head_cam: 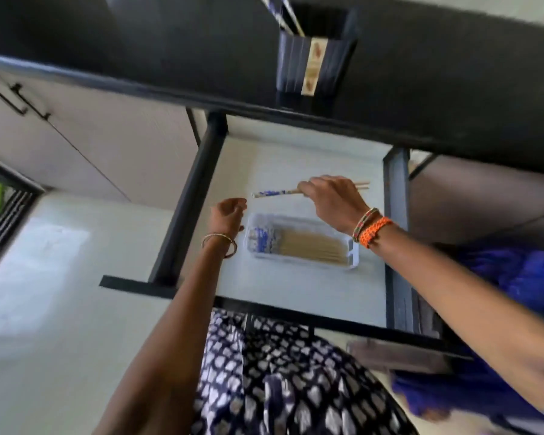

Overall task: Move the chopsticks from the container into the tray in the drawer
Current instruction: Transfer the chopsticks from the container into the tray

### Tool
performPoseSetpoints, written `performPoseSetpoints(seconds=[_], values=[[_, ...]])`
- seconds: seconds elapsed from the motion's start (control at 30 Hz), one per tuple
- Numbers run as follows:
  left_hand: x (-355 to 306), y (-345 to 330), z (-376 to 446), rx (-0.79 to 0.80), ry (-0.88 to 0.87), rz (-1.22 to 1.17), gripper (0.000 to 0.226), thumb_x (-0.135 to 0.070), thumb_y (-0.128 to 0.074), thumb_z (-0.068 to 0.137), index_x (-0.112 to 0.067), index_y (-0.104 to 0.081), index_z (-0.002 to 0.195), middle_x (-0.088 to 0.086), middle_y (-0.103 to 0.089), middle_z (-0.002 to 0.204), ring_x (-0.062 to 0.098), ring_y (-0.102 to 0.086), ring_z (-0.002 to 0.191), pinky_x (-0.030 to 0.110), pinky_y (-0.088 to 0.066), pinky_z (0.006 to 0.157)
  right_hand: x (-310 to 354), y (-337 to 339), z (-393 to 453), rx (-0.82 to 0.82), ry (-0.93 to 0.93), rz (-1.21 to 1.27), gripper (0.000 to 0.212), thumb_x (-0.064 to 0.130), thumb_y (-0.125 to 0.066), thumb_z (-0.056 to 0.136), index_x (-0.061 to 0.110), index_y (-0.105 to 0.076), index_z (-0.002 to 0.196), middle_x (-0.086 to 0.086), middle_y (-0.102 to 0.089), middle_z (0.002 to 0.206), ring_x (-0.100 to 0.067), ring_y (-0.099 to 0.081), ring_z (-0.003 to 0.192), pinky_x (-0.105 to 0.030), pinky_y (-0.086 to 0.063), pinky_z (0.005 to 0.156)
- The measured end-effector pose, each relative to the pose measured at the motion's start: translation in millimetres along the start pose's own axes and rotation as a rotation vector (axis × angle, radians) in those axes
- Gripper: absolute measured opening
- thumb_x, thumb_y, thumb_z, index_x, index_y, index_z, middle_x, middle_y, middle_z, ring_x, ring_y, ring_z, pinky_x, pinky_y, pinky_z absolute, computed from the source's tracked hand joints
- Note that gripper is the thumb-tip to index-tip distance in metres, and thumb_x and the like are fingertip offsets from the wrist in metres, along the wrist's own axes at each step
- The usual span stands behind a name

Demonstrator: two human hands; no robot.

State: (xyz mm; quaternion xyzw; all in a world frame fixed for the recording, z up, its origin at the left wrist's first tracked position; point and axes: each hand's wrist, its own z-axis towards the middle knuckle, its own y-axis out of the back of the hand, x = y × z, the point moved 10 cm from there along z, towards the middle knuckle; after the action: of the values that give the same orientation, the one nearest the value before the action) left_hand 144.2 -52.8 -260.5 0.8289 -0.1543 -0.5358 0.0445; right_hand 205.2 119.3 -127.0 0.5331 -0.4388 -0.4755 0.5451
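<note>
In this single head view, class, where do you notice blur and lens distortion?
Head view: soft all over; the forearms and patterned clothing near the bottom edge smear most, the tray and held chopsticks stay readable; the wide lens bows the dark counter edge.

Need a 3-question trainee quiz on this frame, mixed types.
1. True or false: the right hand holds chopsticks above the drawer.
2. Where do chopsticks remain to be moved? A) container on the counter B) floor C) left hand
3. Fill in: the left hand is beside the ___ end of the tray.

Key: 1 true; 2 A; 3 left
</note>
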Motion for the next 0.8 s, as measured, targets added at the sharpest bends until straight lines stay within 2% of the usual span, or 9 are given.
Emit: performPoseSetpoints(seconds=[0.03, 0.13, 0.17, 0.23, 0.3, 0.43, 0.6, 0.8], values=[[14.3, -0.6, -4.3, -0.003, 0.009, 0.054, 0.023, -0.010, -0.048, 0.092, -0.004, -0.064, 0.108, 0.014, -0.063, 0.098, 0.022, -0.058, 0.084, 0.029, -0.053, 0.061, 5.7, -21.9, -10.1, 0.057, -0.012, 0.021, 0.026, -0.001, -0.050, 0.084, 0.013, -0.061, 0.103, -0.008, -0.069, 0.091, -0.032, -0.065, 0.087, -0.037, -0.047, 0.066], [32.8, -2.6, -13.2, -0.011, 0.011, 0.138, 0.025, -0.007, -0.055, 0.088, -0.001, -0.064, 0.111, 0.022, -0.065, 0.113, 0.034, -0.064, 0.099, 0.044, -0.054, 0.086, 16.7, -71.4, -26.9, 0.180, -0.044, 0.054, 0.028, 0.000, -0.047, 0.085, 0.013, -0.058, 0.107, -0.009, -0.068, 0.098, -0.032, -0.064, 0.092, -0.037, -0.048, 0.070], [32.9, -4.8, -15.1, 0.000, -0.005, 0.161, 0.028, -0.006, -0.056, 0.088, -0.002, -0.062, 0.114, 0.021, -0.064, 0.119, 0.034, -0.064, 0.103, 0.042, -0.052, 0.091, 18.2, -83.3, -28.9, 0.206, -0.057, 0.059, 0.031, -0.001, -0.046, 0.084, 0.012, -0.057, 0.109, -0.009, -0.068, 0.100, -0.032, -0.064, 0.092, -0.037, -0.048, 0.071], [31.3, -9.2, -16.4, 0.027, -0.044, 0.246, 0.034, -0.005, -0.059, 0.086, -0.005, -0.058, 0.121, 0.016, -0.061, 0.125, 0.030, -0.064, 0.106, 0.027, -0.047, 0.090, 19.8, -105.1, -30.8, 0.269, -0.081, 0.049, 0.037, -0.006, -0.046, 0.082, 0.010, -0.056, 0.114, -0.010, -0.068, 0.102, -0.031, -0.065, 0.092, -0.037, -0.049, 0.072], [33.4, -14.9, -14.6, 0.066, -0.048, 0.299, 0.040, 0.001, -0.057, 0.085, -0.006, -0.055, 0.124, 0.016, -0.061, 0.125, 0.029, -0.063, 0.106, 0.024, -0.045, 0.086, 21.8, -121.8, -30.0, 0.310, -0.090, 0.034, 0.041, -0.008, -0.044, 0.082, 0.009, -0.055, 0.118, -0.010, -0.068, 0.103, -0.031, -0.065, 0.094, -0.036, -0.050, 0.073], [39.3, -17.8, -8.1, 0.108, -0.011, 0.288, 0.044, 0.015, -0.048, 0.079, -0.001, -0.058, 0.119, 0.024, -0.065, 0.114, 0.032, -0.065, 0.102, 0.031, -0.052, 0.082, 30.2, -143.9, -24.8, 0.351, -0.058, -0.027, 0.047, -0.006, -0.046, 0.086, 0.011, -0.049, 0.130, -0.009, -0.066, 0.109, -0.030, -0.064, 0.099, -0.038, -0.052, 0.076], [43.4, -9.9, -5.3, 0.074, 0.027, 0.247, 0.041, 0.015, -0.044, 0.079, 0.001, -0.062, 0.113, 0.028, -0.064, 0.113, 0.038, -0.063, 0.104, 0.048, -0.052, 0.093, 36.7, -158.7, -17.8, 0.398, -0.061, -0.104, 0.037, -0.003, -0.047, 0.090, 0.008, -0.050, 0.126, -0.009, -0.063, 0.114, -0.029, -0.061, 0.107, -0.038, -0.051, 0.081], [39.5, -9.7, -5.3, 0.067, 0.002, 0.297, 0.035, 0.011, -0.050, 0.080, 0.000, -0.064, 0.111, 0.027, -0.067, 0.108, 0.036, -0.065, 0.101, 0.048, -0.053, 0.090, 30.0, -164.3, -21.3, 0.407, -0.116, -0.052, 0.044, -0.008, -0.049, 0.087, 0.005, -0.047, 0.129, -0.013, -0.059, 0.118, -0.033, -0.057, 0.112, -0.043, -0.051, 0.086]])
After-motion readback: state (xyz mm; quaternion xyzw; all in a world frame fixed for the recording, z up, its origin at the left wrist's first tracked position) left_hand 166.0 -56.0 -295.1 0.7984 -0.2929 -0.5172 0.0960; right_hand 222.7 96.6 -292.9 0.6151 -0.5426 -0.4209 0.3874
